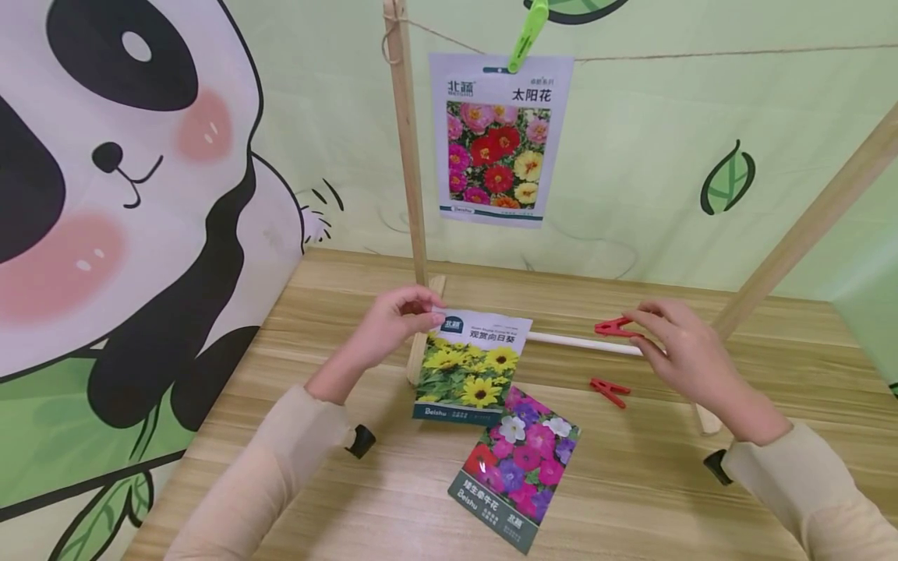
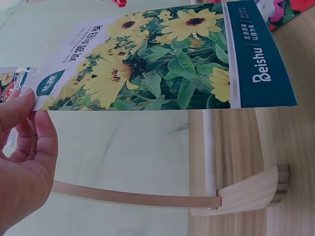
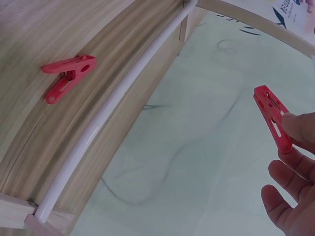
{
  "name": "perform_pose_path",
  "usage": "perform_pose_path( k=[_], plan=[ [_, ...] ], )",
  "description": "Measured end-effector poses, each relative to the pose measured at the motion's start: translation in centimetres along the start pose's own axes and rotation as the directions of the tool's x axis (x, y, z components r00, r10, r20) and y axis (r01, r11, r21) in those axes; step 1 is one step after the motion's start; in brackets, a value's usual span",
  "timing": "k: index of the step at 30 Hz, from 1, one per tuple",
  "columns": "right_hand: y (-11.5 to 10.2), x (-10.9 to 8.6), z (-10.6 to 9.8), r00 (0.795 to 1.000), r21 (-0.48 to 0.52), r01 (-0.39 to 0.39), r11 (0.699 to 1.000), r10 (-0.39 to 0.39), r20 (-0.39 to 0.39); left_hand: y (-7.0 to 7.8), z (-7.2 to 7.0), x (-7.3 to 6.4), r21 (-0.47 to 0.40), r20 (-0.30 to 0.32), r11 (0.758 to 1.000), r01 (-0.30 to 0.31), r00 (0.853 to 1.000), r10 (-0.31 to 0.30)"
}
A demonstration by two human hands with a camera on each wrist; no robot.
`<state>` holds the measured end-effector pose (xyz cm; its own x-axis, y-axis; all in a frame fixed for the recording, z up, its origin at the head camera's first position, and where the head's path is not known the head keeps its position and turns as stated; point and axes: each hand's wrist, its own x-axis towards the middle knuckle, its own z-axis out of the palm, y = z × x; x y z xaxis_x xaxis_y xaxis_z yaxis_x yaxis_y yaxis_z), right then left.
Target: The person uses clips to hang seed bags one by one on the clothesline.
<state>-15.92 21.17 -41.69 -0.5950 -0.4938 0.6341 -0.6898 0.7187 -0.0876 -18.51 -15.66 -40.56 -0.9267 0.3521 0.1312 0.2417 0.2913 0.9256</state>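
Observation:
Between thumb and fingers my left hand (image 1: 405, 321) pinches the top left corner of a seed packet with yellow flowers (image 1: 471, 366), held up above the table. In the left wrist view the same packet (image 2: 162, 59) stretches away from the thumb. My right hand (image 1: 691, 354) pinches a red clothespin (image 1: 613, 326) by its handle end, clear of the table. The right wrist view shows that clothespin (image 3: 272, 118) between thumb and forefinger, the other fingers loosely bent. A second red clothespin (image 1: 609, 391) lies on the table below it. A packet with pink and purple flowers (image 1: 522, 467) lies partly under the held one.
A third packet (image 1: 500, 148) hangs from a twine line (image 1: 701, 54) by a green clothespin (image 1: 528, 35). Wooden posts (image 1: 409, 148) (image 1: 807, 226) carry the line, and a white rod (image 1: 589, 344) runs low between them. Behind is a panda-printed backdrop (image 1: 281, 202).

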Motion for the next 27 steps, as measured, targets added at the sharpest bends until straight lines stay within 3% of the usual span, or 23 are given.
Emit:
perform_pose_path(
  k=[5, 14, 27],
  plan=[
    [0.2, 0.3, -0.1, 0.999, 0.006, 0.018, 1.0, -0.018, -0.043, -0.2, 0.2, 0.4, -0.037, 0.008, 0.998, -0.058, 0.998, 0.058],
    [0.4, 0.7, -0.5, 0.999, 0.02, 0.023, 1.0, -0.022, -0.046, 1.1, 0.7, 1.0, -0.004, -0.013, 1.0, 0.017, 1.0, -0.017],
    [0.3, 1.3, -1.0, 0.999, 0.026, 0.023, 0.999, -0.021, -0.047, 2.2, 0.8, 1.7, 0.013, -0.052, 1.0, 0.007, 0.999, -0.006]
  ],
)
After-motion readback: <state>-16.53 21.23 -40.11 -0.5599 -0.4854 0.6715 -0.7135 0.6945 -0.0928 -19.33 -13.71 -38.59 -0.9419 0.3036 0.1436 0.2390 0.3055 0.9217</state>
